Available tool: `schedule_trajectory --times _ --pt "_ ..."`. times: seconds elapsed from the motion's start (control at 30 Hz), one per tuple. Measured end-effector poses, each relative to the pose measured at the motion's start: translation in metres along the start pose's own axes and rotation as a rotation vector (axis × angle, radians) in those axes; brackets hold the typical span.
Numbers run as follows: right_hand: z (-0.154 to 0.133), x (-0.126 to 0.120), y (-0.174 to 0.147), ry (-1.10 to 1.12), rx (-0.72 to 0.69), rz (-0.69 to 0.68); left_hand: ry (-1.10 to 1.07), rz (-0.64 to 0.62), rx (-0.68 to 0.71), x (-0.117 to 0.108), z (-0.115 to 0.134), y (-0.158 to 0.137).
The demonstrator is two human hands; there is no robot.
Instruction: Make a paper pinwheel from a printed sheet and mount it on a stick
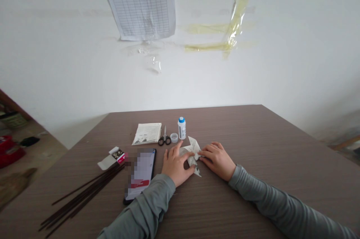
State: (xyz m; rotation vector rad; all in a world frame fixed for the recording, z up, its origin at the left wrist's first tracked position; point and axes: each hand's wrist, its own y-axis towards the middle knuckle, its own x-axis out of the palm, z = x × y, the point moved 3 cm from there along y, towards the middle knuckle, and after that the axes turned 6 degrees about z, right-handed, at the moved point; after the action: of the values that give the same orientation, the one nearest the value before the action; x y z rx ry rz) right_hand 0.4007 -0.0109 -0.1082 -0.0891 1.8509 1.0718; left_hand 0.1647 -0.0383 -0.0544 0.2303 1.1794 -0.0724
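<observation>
A pinwheel folded from printed paper [192,161] lies on the table between my two hands. My left hand [177,166] holds it down from the left, one finger reaching to its middle and the thumb by its lower blade. From the right, my right hand [218,160] has its fingers pressed together at the pinwheel's centre. What exactly is between those fingertips is too small to make out. Just behind the pinwheel stands a white glue bottle [182,130] with a blue top, a small clear cap [174,137] beside it.
Black-handled scissors [164,139] lie next to a stack of printed paper [147,133]. Left of my left arm is a phone [142,171]. Farther left are an open small box [118,154] and several thin dark sticks [81,196]. A white wall [84,70] rises behind the table [239,126].
</observation>
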Motion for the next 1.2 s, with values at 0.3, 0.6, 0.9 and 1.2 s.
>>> schedule_trajectory --times 0.3,0.6,0.9,1.2 --pt "0.0 -0.0003 -0.0001 0.003 -0.015 0.013 -0.018 0.002 0.002 0.0066 -0.0049 0.0003" --pt "-0.0005 -0.0009 0.0 -0.017 -0.027 0.034 -0.017 0.026 -0.009 0.0022 -0.0019 0.0" --pt "-0.0026 -0.0034 0.001 -0.011 0.003 0.015 -0.008 -0.02 -0.015 0.0006 0.0004 0.0006" --pt "0.0003 0.0003 -0.001 -0.011 0.005 0.029 0.011 -0.02 -0.012 0.0015 0.0004 -0.0005"
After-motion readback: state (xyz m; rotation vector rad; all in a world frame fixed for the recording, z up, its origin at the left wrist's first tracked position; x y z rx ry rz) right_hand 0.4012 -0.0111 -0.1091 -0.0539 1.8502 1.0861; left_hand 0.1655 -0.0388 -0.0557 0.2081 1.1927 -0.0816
